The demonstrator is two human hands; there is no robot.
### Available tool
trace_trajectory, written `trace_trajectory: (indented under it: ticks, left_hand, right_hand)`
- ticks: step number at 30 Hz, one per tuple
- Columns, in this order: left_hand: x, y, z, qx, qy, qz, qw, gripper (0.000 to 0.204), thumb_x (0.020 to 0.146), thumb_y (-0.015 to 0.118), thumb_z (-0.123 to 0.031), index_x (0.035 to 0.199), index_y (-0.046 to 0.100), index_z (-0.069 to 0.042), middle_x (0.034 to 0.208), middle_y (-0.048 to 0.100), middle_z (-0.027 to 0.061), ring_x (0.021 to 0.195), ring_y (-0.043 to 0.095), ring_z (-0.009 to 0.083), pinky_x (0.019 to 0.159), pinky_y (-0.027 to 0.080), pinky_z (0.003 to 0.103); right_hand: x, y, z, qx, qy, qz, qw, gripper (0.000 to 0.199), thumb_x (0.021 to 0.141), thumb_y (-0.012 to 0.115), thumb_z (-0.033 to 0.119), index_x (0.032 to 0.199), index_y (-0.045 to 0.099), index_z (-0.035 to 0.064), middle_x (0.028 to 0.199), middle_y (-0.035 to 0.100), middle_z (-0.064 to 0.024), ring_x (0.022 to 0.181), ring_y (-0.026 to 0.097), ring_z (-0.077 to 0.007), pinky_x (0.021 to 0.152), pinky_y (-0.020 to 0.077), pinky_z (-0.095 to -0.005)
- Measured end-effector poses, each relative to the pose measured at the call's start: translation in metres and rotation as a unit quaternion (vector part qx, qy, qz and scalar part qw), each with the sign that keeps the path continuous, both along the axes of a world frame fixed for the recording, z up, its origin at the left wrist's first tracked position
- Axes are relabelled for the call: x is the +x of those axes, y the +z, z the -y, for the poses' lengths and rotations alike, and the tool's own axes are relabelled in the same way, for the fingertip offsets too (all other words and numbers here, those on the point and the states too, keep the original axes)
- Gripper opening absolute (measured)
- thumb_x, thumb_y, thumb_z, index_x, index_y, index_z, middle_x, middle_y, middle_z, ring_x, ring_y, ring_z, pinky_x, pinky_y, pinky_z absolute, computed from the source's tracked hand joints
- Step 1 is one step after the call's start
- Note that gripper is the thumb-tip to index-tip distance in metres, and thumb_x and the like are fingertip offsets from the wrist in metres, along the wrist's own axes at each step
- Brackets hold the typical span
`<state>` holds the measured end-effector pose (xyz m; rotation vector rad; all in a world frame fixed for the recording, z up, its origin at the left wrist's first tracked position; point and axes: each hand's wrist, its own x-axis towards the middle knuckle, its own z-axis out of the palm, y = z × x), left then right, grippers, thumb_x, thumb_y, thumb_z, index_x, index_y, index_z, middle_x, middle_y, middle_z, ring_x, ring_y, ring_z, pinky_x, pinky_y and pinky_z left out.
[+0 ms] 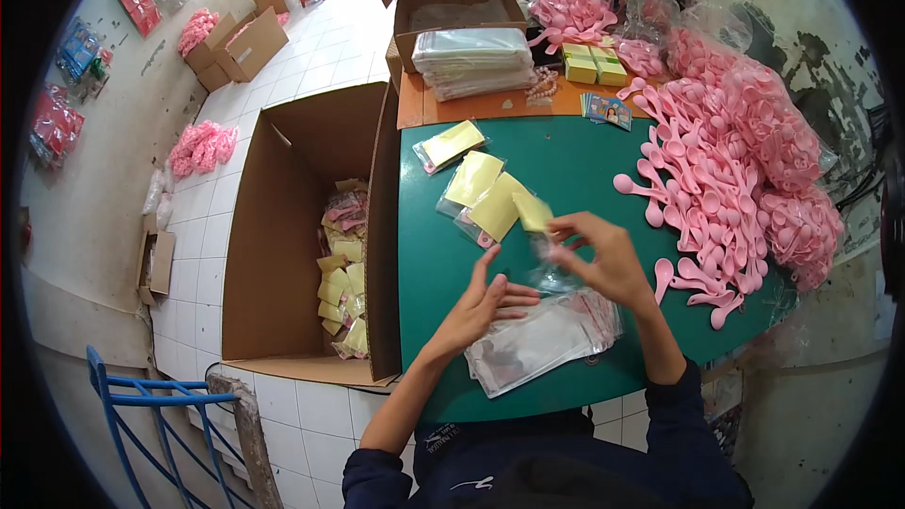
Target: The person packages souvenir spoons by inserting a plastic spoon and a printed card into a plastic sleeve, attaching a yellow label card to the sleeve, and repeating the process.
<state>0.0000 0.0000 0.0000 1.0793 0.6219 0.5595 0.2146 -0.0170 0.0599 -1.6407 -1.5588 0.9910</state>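
Small packing workshop, indicated by loose pink spoons (698,179) heaped at right on a green worktable (434,292), clear plastic bags (537,349) stacked on its near side, and, at left, an open cardboard carton (283,245) holding bagged yellow cards (353,278).

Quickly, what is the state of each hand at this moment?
Left hand: open, holding nothing visible.
Right hand: closed on a blurred yellow card.

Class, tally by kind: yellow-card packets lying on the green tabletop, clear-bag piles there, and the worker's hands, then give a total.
Yellow-card packets: 3
Clear-bag pile: 1
Hands (left hand, right hand): 2
Total: 6
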Motion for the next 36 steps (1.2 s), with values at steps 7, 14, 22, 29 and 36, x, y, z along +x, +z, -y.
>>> trace_trajectory:
  ticks: [7, 14, 22, 29, 36]
  left_hand:
    - [0.000, -0.005, 0.002, -0.069, -0.014, -0.006, 0.998, 0.058, 0.097, 0.034, -0.015, 0.142, -0.003, -0.016, 0.113, 0.052, 0.0225, 0.104, 0.057, 0.0269, 0.088, 0.049, 0.038]
    - [0.005, -0.012, 0.002, -0.042, 0.018, -0.033, 0.998, 0.051, 0.096, 0.035, -0.009, 0.141, 0.009, -0.011, 0.109, 0.056, 0.0189, 0.099, 0.059, 0.0231, 0.085, 0.050, 0.035]
    - [0.003, -0.015, 0.002, -0.035, 0.004, -0.041, 0.999, 0.051, 0.095, 0.038, -0.008, 0.140, 0.015, -0.009, 0.098, 0.060, 0.0153, 0.092, 0.061, 0.0194, 0.082, 0.052, 0.032]
    - [0.006, -0.004, 0.003, -0.051, 0.030, -0.024, 0.998, 0.053, 0.095, 0.040, -0.010, 0.141, 0.013, -0.012, 0.095, 0.060, 0.0143, 0.089, 0.062, 0.0176, 0.078, 0.054, 0.031]
    - [0.002, -0.010, -0.008, -0.075, -0.005, 0.004, 0.997, 0.057, 0.090, 0.047, -0.006, 0.139, 0.018, -0.010, 0.091, 0.062, 0.0114, 0.078, 0.062, 0.0148, 0.067, 0.052, 0.026]
  right_hand:
    - [-0.022, -0.017, 0.016, 0.176, 0.208, 0.190, 0.943, 0.027, 0.074, 0.065, 0.015, 0.098, 0.055, 0.0050, 0.096, 0.051, -0.0130, 0.093, 0.051, -0.0288, 0.076, 0.0439, -0.0376]
    - [-0.023, -0.030, 0.012, 0.105, 0.227, 0.160, 0.955, 0.018, 0.077, 0.062, 0.018, 0.089, 0.054, 0.0069, 0.091, 0.052, -0.0086, 0.090, 0.051, -0.0260, 0.073, 0.0408, -0.0371]
    - [-0.033, -0.031, 0.015, 0.148, 0.199, 0.192, 0.950, 0.016, 0.076, 0.062, 0.016, 0.087, 0.053, 0.0075, 0.087, 0.052, -0.0067, 0.087, 0.051, -0.0261, 0.076, 0.0393, -0.0373]
    - [-0.035, -0.039, 0.013, 0.224, 0.225, 0.227, 0.921, 0.020, 0.071, 0.066, 0.013, 0.083, 0.052, 0.0071, 0.084, 0.050, -0.0063, 0.081, 0.051, -0.0234, 0.073, 0.0384, -0.0351]
    - [-0.039, -0.031, 0.018, 0.248, 0.260, 0.243, 0.901, 0.018, 0.070, 0.066, 0.012, 0.078, 0.051, 0.0055, 0.074, 0.048, -0.0063, 0.076, 0.051, -0.0226, 0.075, 0.0386, -0.0337]
